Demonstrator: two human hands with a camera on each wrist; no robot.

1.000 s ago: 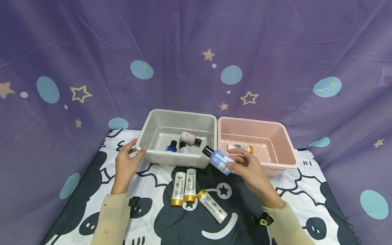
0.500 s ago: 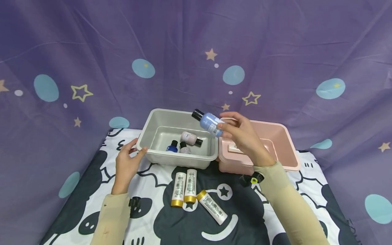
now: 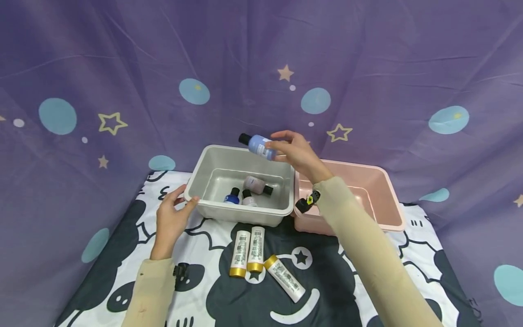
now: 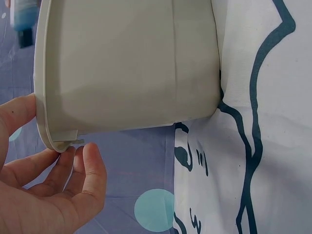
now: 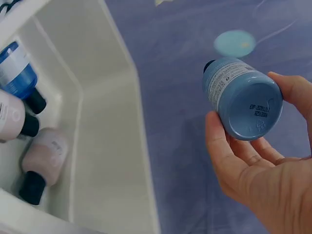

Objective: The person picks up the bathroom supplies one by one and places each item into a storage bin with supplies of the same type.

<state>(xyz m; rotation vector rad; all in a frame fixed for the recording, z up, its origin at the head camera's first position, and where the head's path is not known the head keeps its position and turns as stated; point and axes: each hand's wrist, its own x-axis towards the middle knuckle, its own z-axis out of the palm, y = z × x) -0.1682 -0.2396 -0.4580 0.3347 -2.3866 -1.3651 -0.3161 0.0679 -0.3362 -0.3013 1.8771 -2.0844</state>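
A light blue bottle (image 3: 261, 146) with a black cap is held between the thumb and fingers of my right hand (image 3: 298, 154), raised over the back right part of the grey bin (image 3: 241, 212). In the right wrist view the base of this bottle (image 5: 251, 105) faces the camera. My left hand (image 3: 170, 222) grips the grey bin's front left corner, thumb on the rim and fingers beneath it. Inside that bin lie a dark blue bottle (image 3: 232, 196) and two pale pink bottles (image 3: 254, 184), all black-capped.
Right of the grey bin stands a pink bin (image 3: 367, 175), partly covered by my right forearm. Several white tubes (image 3: 284, 278) with gold caps lie on the sheep-print cloth (image 3: 229, 309) in front. A purple curtain (image 3: 245, 54) hangs behind.
My right hand has carried the light blue bottle up, back and leftward, from in front of the bins to above the grey bin. My left hand has kept its hold on the corner.
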